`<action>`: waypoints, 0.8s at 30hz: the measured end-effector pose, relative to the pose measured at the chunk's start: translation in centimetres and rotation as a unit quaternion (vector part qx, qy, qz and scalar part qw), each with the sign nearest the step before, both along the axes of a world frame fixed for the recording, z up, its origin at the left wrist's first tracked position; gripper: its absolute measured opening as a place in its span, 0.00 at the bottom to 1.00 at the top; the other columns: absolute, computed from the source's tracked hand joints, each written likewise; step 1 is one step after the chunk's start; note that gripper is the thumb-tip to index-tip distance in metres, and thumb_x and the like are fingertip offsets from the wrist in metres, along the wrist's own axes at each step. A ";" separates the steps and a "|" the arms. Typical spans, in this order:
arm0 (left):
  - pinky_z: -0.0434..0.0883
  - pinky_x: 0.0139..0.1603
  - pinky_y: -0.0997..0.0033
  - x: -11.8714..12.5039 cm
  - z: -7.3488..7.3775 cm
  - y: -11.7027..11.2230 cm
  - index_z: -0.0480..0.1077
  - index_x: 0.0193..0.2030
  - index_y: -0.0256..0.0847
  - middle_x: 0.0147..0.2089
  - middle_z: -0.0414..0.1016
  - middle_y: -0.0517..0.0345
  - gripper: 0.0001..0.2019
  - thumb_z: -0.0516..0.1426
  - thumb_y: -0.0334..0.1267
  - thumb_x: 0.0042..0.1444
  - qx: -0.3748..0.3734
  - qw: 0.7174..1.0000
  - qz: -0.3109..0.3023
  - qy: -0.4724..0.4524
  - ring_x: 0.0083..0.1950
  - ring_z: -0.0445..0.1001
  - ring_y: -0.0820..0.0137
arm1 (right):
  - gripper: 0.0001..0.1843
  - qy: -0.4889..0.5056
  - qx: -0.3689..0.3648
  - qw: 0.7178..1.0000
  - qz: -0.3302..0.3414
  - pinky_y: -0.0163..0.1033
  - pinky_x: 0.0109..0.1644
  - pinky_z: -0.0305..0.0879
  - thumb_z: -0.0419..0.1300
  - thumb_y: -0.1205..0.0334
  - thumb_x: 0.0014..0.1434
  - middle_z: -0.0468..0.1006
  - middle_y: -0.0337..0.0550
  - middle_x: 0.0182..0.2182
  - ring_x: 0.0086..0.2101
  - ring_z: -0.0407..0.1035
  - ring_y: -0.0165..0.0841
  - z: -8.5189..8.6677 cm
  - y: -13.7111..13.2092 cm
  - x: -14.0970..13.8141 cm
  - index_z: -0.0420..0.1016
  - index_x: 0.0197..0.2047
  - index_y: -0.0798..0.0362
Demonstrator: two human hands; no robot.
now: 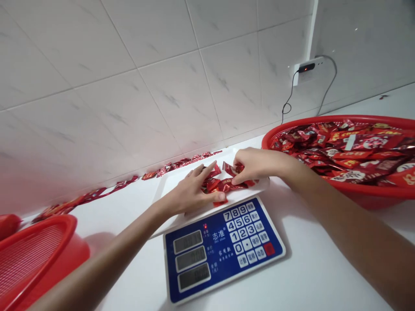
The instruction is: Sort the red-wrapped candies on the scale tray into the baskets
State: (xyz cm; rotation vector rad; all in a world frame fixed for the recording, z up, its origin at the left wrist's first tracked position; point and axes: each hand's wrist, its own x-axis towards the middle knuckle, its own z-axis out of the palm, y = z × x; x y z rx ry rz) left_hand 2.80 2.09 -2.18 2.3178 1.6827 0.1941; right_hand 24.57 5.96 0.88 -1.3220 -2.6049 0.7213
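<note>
My left hand (189,193) lies palm down over a small heap of red foil candy packets (215,183), its fingers spread and its thumb against a packet at the front. My right hand (256,166) reaches in from the right, its fingertips down among the packets. Whether it grips one is hidden. The heap sits on the white tray (171,185) of a digital weighing scale (223,249), which has a blue keypad and several grey displays. Both hands are above the tray, behind the keypad.
A large red basket (343,190) heaped with red packets stands on the right. A red mesh basket (32,255) sits at the left. A line of red packets (129,181) runs along the tiled wall, where a plugged-in wall socket (306,70) trails cables.
</note>
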 end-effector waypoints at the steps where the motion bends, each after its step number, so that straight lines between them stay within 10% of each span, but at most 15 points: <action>1: 0.58 0.64 0.39 0.5 -0.1 0.0 0.48 0.72 0.52 0.72 0.50 0.42 0.48 0.54 0.71 0.48 0.010 1.000 0.002 0.011 0.70 0.52 0.41 | 0.10 0.005 -0.002 1.000 0.007 0.36 0.24 0.55 0.63 0.57 0.49 0.73 0.40 0.22 0.23 0.64 0.30 -0.3 0.2 -0.3 0.68 0.25 0.53; 8: 0.70 0.52 0.48 2.2 -1.2 0.6 0.74 0.53 0.49 0.55 0.65 0.48 0.23 0.51 0.59 0.61 0.138 0.990 -0.013 0.013 0.49 0.71 0.55 | 0.11 0.117 -0.049 0.991 0.046 0.34 0.26 0.57 0.63 0.58 0.50 0.70 0.38 0.21 0.24 0.65 0.28 -0.2 0.8 0.6 0.67 0.24 0.54; 24: 0.73 0.43 0.59 -0.7 0.4 0.5 0.77 0.37 0.45 0.45 0.76 0.53 0.08 0.59 0.44 0.56 0.221 0.969 0.068 -0.092 0.43 0.75 0.61 | 0.14 0.334 0.173 0.919 -0.117 0.40 0.31 0.64 0.70 0.52 0.49 0.74 0.41 0.24 0.27 0.68 0.34 3.8 -0.8 9.0 0.78 0.31 0.53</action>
